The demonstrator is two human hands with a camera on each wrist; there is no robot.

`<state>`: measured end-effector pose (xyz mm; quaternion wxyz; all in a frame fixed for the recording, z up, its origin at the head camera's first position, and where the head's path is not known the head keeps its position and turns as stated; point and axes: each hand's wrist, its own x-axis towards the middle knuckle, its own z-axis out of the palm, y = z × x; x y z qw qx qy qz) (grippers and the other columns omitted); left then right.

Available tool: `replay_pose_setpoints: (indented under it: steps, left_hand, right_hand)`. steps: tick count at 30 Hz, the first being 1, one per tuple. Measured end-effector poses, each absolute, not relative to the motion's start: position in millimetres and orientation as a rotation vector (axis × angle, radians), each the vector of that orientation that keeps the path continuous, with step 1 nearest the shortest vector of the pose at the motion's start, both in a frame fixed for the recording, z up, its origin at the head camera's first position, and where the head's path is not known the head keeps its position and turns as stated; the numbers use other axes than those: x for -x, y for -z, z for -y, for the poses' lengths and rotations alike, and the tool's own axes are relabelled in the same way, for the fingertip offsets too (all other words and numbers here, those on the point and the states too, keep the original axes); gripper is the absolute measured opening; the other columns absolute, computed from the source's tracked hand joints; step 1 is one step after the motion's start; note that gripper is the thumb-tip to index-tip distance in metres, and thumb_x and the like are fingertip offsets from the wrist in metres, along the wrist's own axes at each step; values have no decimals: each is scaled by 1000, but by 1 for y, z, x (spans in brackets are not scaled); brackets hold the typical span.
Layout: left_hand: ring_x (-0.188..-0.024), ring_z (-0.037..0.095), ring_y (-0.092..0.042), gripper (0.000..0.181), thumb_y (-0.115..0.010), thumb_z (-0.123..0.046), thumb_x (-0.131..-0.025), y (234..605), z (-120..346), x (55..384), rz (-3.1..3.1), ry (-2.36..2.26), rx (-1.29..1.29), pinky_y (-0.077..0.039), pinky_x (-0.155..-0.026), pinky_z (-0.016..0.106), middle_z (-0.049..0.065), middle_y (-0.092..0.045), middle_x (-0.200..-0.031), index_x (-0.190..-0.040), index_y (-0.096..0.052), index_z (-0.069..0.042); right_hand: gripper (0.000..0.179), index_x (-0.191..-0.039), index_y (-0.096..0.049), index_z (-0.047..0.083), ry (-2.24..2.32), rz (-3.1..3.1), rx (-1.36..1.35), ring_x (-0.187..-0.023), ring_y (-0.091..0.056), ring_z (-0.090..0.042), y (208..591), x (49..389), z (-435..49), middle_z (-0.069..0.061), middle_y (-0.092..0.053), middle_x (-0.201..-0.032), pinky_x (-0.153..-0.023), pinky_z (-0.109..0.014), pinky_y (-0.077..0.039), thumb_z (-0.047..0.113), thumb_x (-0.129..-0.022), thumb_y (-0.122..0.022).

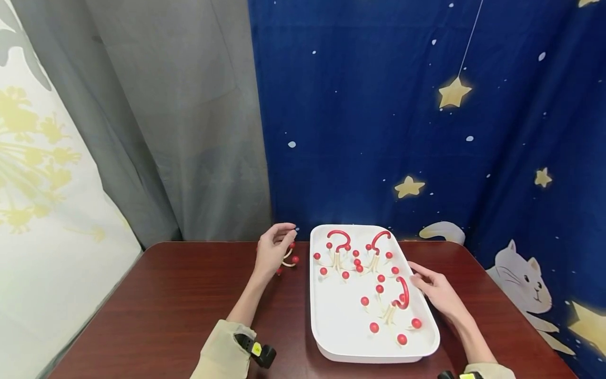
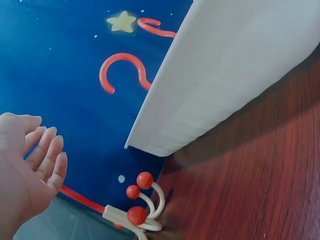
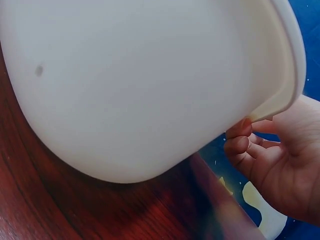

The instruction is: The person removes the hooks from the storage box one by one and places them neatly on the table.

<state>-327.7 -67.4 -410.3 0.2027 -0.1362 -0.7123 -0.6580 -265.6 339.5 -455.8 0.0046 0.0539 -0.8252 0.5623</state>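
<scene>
A white tray (image 1: 331,321) on the table bears three massager-like pieces, each with a curved red handle (image 1: 404,292) and cream prongs ending in red balls. On the table left of the tray lies another ball-tipped piece (image 1: 289,261), partly covered by my left hand (image 1: 273,251) in the head view. In the left wrist view, its red handle (image 2: 82,199) runs behind that hand (image 2: 30,172), whose fingers are relaxed and grip nothing that I see. My right hand (image 1: 440,295) holds the tray's right rim; in the right wrist view fingertips (image 3: 240,129) touch beneath it.
The dark red-brown wooden table (image 1: 184,305) backs onto a grey curtain (image 1: 189,131) and a blue star-patterned curtain (image 1: 360,116). A white patterned cloth (image 1: 52,263) hangs at the left. The tray's wall (image 2: 220,70) rises beside my left hand.
</scene>
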Motion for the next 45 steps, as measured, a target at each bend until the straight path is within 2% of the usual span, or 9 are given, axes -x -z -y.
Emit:
replay_pose_setpoints:
  steps: [9,14,21,29,35,39,42,45]
  left_hand:
    - [-93,24,-68,19,-70,-8,-95,409,48,332,2065,1837,416,-52,-79,20,13,-72,-103,-112,-71,0]
    - [-89,21,-68,21,-70,-10,-96,411,36,336,2112,1771,445,-53,-78,24,11,-72,-98,-112,-70,2]
    - [-87,22,-67,18,-70,-10,-95,411,24,342,2164,1733,495,-52,-77,23,11,-72,-98,-112,-72,-1]
    - [-96,33,-67,27,-68,-10,-97,412,13,349,2300,1690,551,-55,-75,32,15,-70,-108,-122,-67,0]
    - [-101,32,-67,34,-67,-11,-98,411,7,354,2366,1624,601,-58,-80,37,16,-67,-120,-130,-64,-1]
    - [-98,28,-68,32,-66,-11,-98,410,2,356,2401,1606,609,-57,-71,31,13,-68,-119,-130,-66,-4]
    - [-92,26,-69,26,-67,-7,-97,410,-1,357,2396,1593,611,-55,-62,26,13,-69,-113,-123,-70,-4]
    - [-86,22,-69,20,-68,-5,-96,409,-3,356,2394,1566,595,-52,-60,23,11,-71,-106,-115,-73,-4]
  right_hand:
    - [53,-151,-41,-3,-1774,2581,-165,-88,-71,-22,455,265,-339,-26,-65,-120,-77,-31,-59,19,-105,-56]
    - [52,-151,-41,-2,-1780,2580,-158,-89,-71,-23,455,265,-338,-27,-64,-122,-77,-31,-59,18,-105,-56]
    - [53,-151,-41,-2,-1783,2576,-151,-89,-71,-23,455,264,-338,-26,-65,-121,-77,-31,-59,19,-105,-56]
    - [51,-150,-42,-2,-1775,2573,-152,-88,-71,-23,456,265,-338,-26,-65,-119,-77,-31,-59,18,-105,-56]
    - [52,-150,-42,-3,-1756,2573,-157,-87,-71,-23,454,265,-337,-24,-66,-117,-76,-31,-59,18,-105,-56]
    - [52,-150,-42,-2,-1762,2579,-142,-88,-71,-24,455,265,-338,-25,-66,-118,-76,-31,-59,19,-105,-56]
    - [52,-151,-41,-2,-1764,2584,-136,-88,-71,-24,455,265,-338,-26,-65,-120,-76,-31,-59,18,-105,-56]
    - [52,-151,-41,-2,-1767,2583,-135,-88,-71,-24,456,265,-338,-27,-65,-121,-76,-31,-59,17,-105,-55]
